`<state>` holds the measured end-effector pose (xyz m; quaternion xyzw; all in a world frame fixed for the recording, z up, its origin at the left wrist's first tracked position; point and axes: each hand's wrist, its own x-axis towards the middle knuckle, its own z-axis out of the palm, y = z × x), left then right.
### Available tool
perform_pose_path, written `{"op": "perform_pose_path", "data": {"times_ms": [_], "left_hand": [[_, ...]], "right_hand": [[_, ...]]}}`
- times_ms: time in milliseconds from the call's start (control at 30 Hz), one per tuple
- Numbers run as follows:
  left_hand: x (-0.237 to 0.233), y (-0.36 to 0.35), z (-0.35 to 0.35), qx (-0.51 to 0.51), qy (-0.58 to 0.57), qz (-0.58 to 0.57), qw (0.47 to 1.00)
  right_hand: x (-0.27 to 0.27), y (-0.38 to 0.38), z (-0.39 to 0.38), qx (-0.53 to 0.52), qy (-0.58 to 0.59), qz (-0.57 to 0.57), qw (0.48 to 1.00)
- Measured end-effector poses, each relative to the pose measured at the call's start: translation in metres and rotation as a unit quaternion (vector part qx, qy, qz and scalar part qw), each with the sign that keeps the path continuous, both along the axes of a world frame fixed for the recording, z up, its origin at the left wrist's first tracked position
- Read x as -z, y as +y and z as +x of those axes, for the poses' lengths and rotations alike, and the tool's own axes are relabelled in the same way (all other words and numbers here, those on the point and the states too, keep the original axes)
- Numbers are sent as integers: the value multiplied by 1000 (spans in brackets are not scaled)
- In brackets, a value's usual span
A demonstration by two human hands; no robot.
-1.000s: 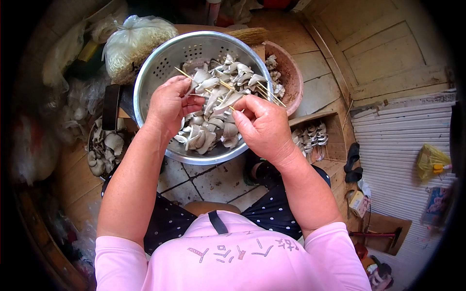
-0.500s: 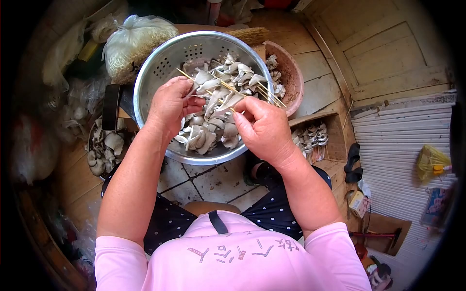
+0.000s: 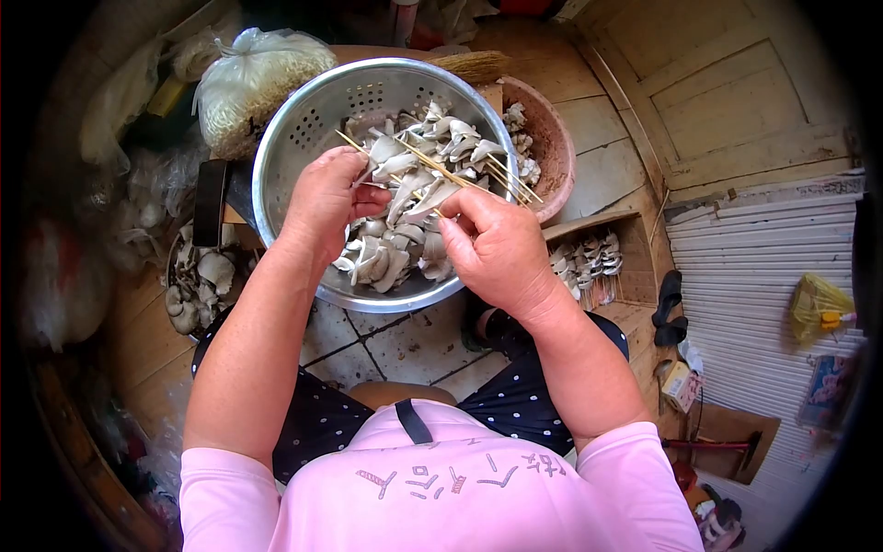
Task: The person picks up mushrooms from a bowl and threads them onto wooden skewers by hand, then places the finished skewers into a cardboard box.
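Observation:
A metal colander with holes in its wall holds many grey-white mushroom pieces. Over it, my left hand pinches a pale mushroom piece by a wooden skewer's pointed end. My right hand is closed on the other end of that skewer, and more wooden skewers come out from between its fingers. Several mushroom pieces sit along the skewer between my hands. Other skewers lean over the colander's right rim.
A pink basin with mushroom scraps is right of the colander. Below it, a box holds skewered mushrooms. On the left are a plastic bag, a dark object and a container of larger mushrooms.
The skewers in my right hand have swung slightly, their far ends now further up and left. My right hand has shifted a little down; my left hand has barely moved.

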<state>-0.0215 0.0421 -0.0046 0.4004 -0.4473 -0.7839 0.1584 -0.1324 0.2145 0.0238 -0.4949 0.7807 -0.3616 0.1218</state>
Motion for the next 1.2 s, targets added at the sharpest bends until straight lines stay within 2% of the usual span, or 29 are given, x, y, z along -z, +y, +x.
{"op": "perform_pose_path", "data": {"times_ms": [1200], "left_hand": [[1, 5, -1, 37, -19, -21, 999]], "right_hand": [[3, -1, 12, -30, 4, 36, 999]]}}
